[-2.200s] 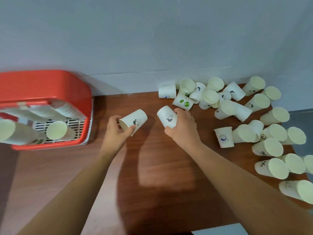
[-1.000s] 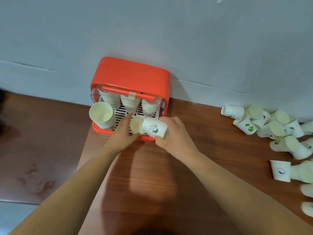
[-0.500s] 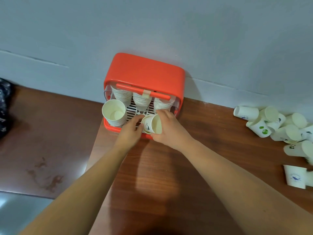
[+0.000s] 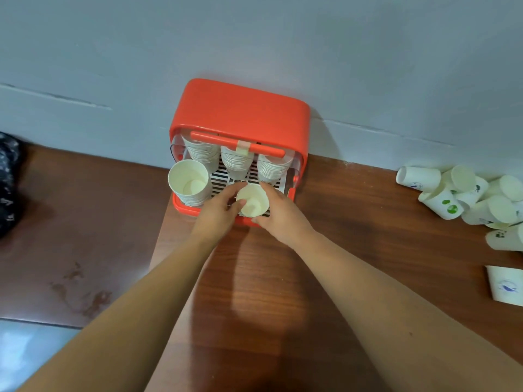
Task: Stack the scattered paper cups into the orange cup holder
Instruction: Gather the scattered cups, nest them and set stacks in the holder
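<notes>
We grip the white paper cup with both hands: left hand at its 9 o'clock, right hand at 3. It's over the front tray of the orange plastic cup holder, axis near upright, mouth up. Probably goes straight down.

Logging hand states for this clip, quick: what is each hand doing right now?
Left hand: closed, pinching the paper cup on its left side.
Right hand: closed, gripping the same paper cup from the right.
</notes>
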Available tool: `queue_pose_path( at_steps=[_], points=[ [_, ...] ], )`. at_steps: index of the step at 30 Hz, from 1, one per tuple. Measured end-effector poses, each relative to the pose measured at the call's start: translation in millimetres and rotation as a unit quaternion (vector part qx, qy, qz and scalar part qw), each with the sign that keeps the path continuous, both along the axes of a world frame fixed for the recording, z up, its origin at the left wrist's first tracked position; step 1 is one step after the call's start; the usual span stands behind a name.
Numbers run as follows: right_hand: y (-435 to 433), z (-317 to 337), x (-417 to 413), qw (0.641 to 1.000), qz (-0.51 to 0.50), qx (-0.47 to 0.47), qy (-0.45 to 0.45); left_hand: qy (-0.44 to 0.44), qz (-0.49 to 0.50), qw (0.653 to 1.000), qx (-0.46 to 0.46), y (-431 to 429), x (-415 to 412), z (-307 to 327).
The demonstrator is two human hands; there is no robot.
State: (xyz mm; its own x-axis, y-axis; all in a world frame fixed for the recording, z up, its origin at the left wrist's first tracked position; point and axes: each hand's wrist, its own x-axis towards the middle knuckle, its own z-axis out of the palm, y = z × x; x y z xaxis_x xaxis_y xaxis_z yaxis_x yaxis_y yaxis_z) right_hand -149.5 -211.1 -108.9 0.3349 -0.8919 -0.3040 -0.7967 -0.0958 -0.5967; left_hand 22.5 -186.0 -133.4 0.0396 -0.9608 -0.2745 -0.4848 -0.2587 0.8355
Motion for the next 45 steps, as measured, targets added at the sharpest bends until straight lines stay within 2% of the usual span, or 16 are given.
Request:
queue_pose_path(
  at_steps=[4,7,11,15,19,27,33,37,42,45],
  points=[
    [6.9,-1.7,-0.2,0.999,-0.037,-0.006,-0.039,-0.008,0.021,1.000,-0.011,3.5,-9.6,7.4],
    [18.4,12.8,-17.4,0.996,-0.069,-0.030,-0.052,-0.038,0.039,0.997,-0.055,17.0,-16.5,16.0],
    [48.8,30.6,-79.2,0.993,-0.106,-0.050,0.010,-0.084,0.043,0.992,-0.080,46.7,-38.2,29.8],
    [68.8,40.0,-175.5,0.981,-0.161,0.000,0.105,-0.092,-0.078,0.989,-0.085,49.2,-93.8,36.3],
    [70.6,51.3,-273.3,0.965,-0.217,-0.016,0.148,-0.120,-0.178,0.973,-0.085,15.8,-179.0,41.2],
    [29.4,52.9,-408.8,0.948,-0.264,-0.054,0.169,-0.148,-0.229,0.959,-0.074,-74.8,-339.9,55.0],
    [-22.0,14.8,-439.8,0.959,-0.219,-0.083,0.162,-0.215,-0.279,0.929,-0.113,-145.3,-407.1,16.5],
    [-48.4,-18.7,-439.3,0.967,-0.163,-0.082,0.175,-0.268,-0.326,0.897,-0.133,-174.6,-426.4,-15.7],
    [-63.1,-43.2,-433.9,0.956,-0.154,-0.127,0.213,-0.337,-0.346,0.860,-0.166,-185.2,-432.2,-38.0],
    [-61.2,-50.6,-425.3,0.962,-0.162,-0.106,0.191,-0.353,-0.339,0.852,-0.187,-178.6,-431.3,-40.4]
  ],
)
